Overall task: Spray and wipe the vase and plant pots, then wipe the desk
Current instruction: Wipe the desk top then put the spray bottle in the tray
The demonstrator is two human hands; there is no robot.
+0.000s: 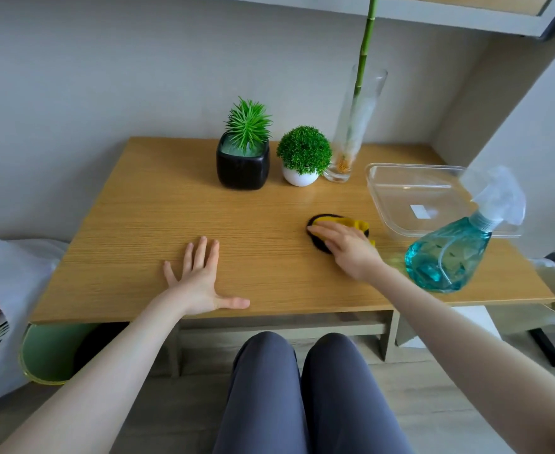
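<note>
Head view: your right hand [345, 247] has its fingers laid fairly flat, pressing the yellow-and-black cloth [335, 226] onto the desk [171, 224], right of centre; no clear pinch on it. Left hand [200, 280] is splayed flat on the near desk, holding nothing. Risks, working outward: spray bottle [449, 257] stands just right of your wiping forearm, near the front edge, so a wide stroke right could knock it off. Clear tray [433, 198] sits just beyond the cloth and may get shoved. Far strokes: glass vase [351, 132] with its tall stem looks top-heavy; white pot [300, 176] and black pot [243, 165] beside it are less tippy. Keep strokes short near them
</note>
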